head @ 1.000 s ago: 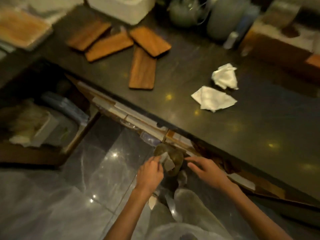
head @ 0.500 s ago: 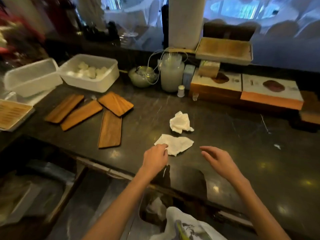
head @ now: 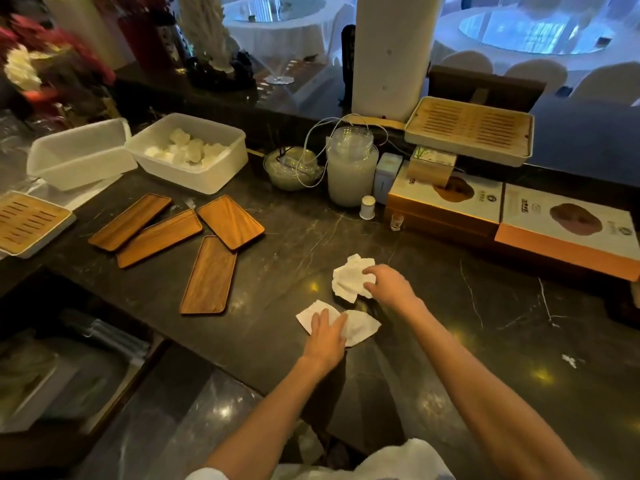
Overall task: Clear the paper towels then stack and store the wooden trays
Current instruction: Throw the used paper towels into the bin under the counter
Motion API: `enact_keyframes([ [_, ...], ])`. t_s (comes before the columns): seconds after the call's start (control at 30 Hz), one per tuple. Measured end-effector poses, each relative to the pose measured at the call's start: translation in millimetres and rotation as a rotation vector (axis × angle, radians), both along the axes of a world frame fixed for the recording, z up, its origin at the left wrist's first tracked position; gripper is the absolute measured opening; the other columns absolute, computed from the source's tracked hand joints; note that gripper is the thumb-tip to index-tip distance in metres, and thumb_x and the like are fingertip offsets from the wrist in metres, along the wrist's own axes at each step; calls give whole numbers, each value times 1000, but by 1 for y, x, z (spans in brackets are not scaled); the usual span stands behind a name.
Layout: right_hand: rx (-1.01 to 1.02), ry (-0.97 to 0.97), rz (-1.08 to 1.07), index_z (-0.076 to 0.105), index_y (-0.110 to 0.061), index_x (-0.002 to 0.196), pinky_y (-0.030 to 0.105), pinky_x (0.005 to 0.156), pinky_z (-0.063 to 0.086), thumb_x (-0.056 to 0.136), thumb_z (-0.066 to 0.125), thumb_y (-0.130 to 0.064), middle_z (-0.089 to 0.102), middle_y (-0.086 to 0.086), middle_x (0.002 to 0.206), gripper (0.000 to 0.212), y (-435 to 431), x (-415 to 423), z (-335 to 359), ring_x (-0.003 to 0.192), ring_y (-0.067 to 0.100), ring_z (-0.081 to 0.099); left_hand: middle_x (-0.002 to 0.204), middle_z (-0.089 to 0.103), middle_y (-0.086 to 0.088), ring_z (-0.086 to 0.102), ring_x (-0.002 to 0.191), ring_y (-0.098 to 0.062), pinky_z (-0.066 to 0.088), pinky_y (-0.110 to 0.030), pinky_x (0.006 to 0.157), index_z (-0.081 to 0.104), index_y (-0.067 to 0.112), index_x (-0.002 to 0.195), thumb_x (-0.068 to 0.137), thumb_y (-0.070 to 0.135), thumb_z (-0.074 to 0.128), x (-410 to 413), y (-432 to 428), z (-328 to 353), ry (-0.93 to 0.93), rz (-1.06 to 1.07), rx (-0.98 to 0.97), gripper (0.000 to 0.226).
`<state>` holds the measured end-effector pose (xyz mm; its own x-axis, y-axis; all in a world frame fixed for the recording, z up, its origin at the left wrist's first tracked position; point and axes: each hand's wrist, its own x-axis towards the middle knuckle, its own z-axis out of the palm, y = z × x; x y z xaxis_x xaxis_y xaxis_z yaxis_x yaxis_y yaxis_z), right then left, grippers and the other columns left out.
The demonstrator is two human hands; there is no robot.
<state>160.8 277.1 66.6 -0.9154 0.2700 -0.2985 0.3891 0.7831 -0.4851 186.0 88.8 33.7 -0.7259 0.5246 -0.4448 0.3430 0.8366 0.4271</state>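
Two white paper towels lie on the dark marble counter (head: 450,323). The left hand (head: 327,336) presses flat, fingers spread, on the near flat towel (head: 360,327); the right hand (head: 389,284) pinches the far crumpled towel (head: 348,277).

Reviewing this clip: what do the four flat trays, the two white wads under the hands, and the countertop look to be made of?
Trays: wood, by the brown lengthwise grain; smooth with a soft sheen, probably oiled or sealed. Wads, one under the left hand and one at the right hand: thin paper towel, matte white and creased. Countertop: dark polished stone, likely marble, by the pale veins and mirror-like light spots.
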Motion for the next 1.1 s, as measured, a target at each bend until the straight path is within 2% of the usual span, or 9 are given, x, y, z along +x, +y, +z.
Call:
enact_keyframes([
  [0.07,15,-79,98,47,-25,139,44,105,45,92,58,-23,47,9,145,48,-2,-18,-10,129,30,50,160,10,-15,6,148,-36,23,-54,117,24,28,149,100,24,42,5,4,-11,-9,-29,-73,52],
  [0.2,-12,-167,225,36,-29,145,47,113,34,93,58,-28,31,11,153,56,-7,-43,-24,138,34,35,158,18,-12,11,147,-34,18,-57,117,36,25,141,99,34,42,2,6,-24,33,-47,-155,43],
  [0.3,13,-200,266,41,-28,142,50,112,35,94,55,-32,37,12,150,50,-14,-46,-36,136,33,38,154,29,-11,19,145,-31,20,-51,117,44,21,134,96,38,48,3,-1,-31,104,-75,-177,41],
  [0.4,66,-210,240,49,-19,135,46,106,42,95,49,-32,47,13,141,42,-21,-38,-49,128,33,45,150,33,-9,26,142,-28,26,-46,116,47,19,131,94,34,54,3,-15,-37,157,-74,-180,40],
  [0.6,284,-64,173,57,-8,121,42,94,44,97,46,-21,52,11,130,30,-31,-6,-70,121,30,46,138,46,-6,41,129,-25,36,-37,107,50,13,128,95,25,50,7,-45,-45,263,-46,-125,35],
  [0.77,224,-9,114,59,-11,111,37,86,46,93,55,-18,60,9,121,20,-45,21,-75,110,29,52,130,50,-6,45,119,-26,45,-37,95,50,13,124,94,13,49,21,-72,-48,256,-5,-61,30],
  [0.87,131,37,104,53,-16,111,37,79,47,90,59,-18,62,8,114,22,-64,45,-77,106,29,53,124,53,-4,47,116,-24,42,-34,89,52,15,117,93,11,50,33,-96,-52,289,-10,-23,25],
  [0.97,101,51,151,52,-23,107,36,74,47,90,60,-21,63,3,112,19,-91,70,-79,104,27,53,123,55,-3,48,115,-24,42,-32,91,55,17,121,90,6,53,51,-126,-58,308,-27,21,33],
  [1.1,38,32,226,55,-25,109,36,77,47,90,59,-24,63,3,112,20,-136,106,-83,106,26,54,127,52,-7,48,117,-24,45,-34,101,56,18,131,89,8,59,76,-172,-63,246,83,119,43],
])
